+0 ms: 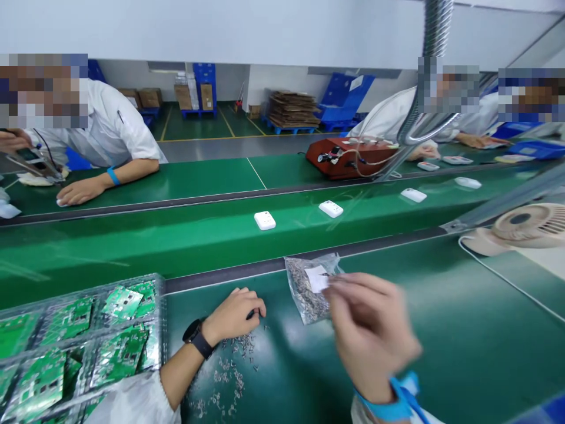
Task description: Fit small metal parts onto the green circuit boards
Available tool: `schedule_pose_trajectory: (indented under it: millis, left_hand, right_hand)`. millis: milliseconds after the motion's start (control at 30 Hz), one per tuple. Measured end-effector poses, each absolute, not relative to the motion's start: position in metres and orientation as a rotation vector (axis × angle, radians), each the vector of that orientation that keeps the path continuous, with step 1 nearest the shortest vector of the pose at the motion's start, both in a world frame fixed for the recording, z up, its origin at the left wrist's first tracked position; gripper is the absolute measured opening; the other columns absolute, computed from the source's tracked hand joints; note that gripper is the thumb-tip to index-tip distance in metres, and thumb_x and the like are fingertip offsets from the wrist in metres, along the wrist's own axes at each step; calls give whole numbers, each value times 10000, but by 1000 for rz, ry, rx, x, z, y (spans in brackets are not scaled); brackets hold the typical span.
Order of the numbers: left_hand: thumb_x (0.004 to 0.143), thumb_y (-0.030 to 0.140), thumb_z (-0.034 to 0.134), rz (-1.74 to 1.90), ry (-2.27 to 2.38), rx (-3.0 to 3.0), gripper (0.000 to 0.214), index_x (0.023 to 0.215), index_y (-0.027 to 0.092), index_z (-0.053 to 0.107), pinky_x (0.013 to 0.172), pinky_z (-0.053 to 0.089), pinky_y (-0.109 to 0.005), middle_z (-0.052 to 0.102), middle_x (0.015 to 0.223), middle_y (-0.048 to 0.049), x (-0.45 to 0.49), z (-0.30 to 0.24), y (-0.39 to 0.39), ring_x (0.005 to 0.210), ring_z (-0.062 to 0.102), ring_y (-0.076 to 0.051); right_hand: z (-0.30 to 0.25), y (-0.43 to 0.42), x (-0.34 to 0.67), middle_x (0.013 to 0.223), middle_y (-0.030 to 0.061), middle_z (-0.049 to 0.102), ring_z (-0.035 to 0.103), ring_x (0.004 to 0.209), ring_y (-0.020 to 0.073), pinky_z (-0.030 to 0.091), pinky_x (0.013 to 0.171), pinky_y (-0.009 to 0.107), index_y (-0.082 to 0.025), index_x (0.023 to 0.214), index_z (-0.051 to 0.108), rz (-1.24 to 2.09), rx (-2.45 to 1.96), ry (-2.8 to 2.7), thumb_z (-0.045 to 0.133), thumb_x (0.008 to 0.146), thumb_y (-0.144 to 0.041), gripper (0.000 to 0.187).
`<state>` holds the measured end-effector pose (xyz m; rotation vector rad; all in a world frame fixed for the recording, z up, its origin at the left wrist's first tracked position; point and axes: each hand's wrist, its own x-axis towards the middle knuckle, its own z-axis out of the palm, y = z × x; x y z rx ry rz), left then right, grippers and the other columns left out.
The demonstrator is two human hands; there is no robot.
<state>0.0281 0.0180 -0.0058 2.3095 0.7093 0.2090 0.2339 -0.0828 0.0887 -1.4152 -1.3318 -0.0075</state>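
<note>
My left hand (pixel 236 317), with a dark watch (pixel 198 338) on the wrist, rests on the green bench with its fingers curled. A small dark bit shows between thumb and forefinger; I cannot make out what it is. Just below it, loose small screws (pixel 247 347) and little curled metal pieces (pixel 227 380) lie scattered. My right hand (pixel 375 330) wears a blue wrist strap (pixel 391 400) and is raised, thumb and fingertips pinched together, slightly blurred. Anything in that pinch is too small to name. Behind its fingertips lies a clear bag of small metal parts (pixel 304 297) with a white label.
Clear trays of green circuit boards (pixel 123 303) stand at left. White plastic casings (pixel 265 221) sit spaced along the green conveyor (pixel 198 235). A beige fan (pixel 525 227) and its cable are at right. Across the belt are co-workers and a red-brown machine (pixel 348 158).
</note>
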Motion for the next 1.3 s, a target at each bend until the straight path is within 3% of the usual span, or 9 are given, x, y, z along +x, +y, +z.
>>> schedule_pose_trajectory:
  millis: [67,133,300,600,767,867,1033,1133,1300]
  left_hand:
    - [862,123,498,209,708,2310,238,938,237,692,834,368,-341,682,936,-22,28,-5,18,909,575,-213]
    - [866,118,494,211,709,2304,238,936,235,689,834,368,-343,684,939,-22,28,-5,17,911,575,-213]
    - [870,116,500,200,717,2282,226,925,228,688,838,375,-341,681,935,-18,27,-6,18,904,570,-208]
    - [873,115,495,173,728,2279,227,937,227,681,850,362,-337,679,946,-7,28,-4,18,913,567,-201]
    - [869,112,494,167,739,2280,238,957,228,682,852,360,-338,684,955,-10,29,-3,18,916,570,-206]
    - [866,109,492,166,740,2278,245,958,226,686,852,362,-339,684,948,-17,29,-1,17,919,571,-211]
    - [856,103,494,159,761,2267,237,939,220,682,846,363,-341,681,949,-21,30,0,16,909,557,-209]
    - [850,99,499,154,783,2252,232,928,220,681,853,364,-339,679,949,-17,31,0,15,906,553,-202]
    - [846,96,507,143,808,2235,231,922,222,685,861,369,-329,668,936,-13,32,1,14,902,547,-193]
  right_hand:
    - [48,-80,247,957,67,745,733,788,247,615,681,382,-272,1039,761,360,-1509,-1591,632,931,-247,170]
    - [13,-82,262,897,77,776,742,711,257,615,638,390,-237,1055,758,595,-1664,-1615,592,922,-303,223]
    - [-17,-102,286,895,113,789,754,801,298,619,749,429,-203,994,733,538,-1851,-1337,569,888,-406,282]
    - [12,-105,287,800,89,788,731,682,284,582,652,381,-227,920,754,482,-1940,-1260,586,882,-509,330]
    - [46,-32,352,884,72,794,744,811,252,566,778,340,-222,1016,765,267,-1986,-1413,603,884,-354,247]
    - [46,39,398,853,78,791,748,808,227,552,771,296,-185,1053,763,338,-2241,-1419,627,856,-222,243]
    - [12,119,429,877,114,794,759,867,266,565,774,305,-152,920,773,407,-2330,-1438,768,731,-179,191]
    - [-7,131,436,878,84,798,761,916,244,562,804,272,-181,832,762,452,-2320,-1491,739,724,-138,118]
    - [-4,134,445,798,114,784,764,853,273,551,797,297,-171,736,728,559,-2293,-1602,680,703,-95,95]
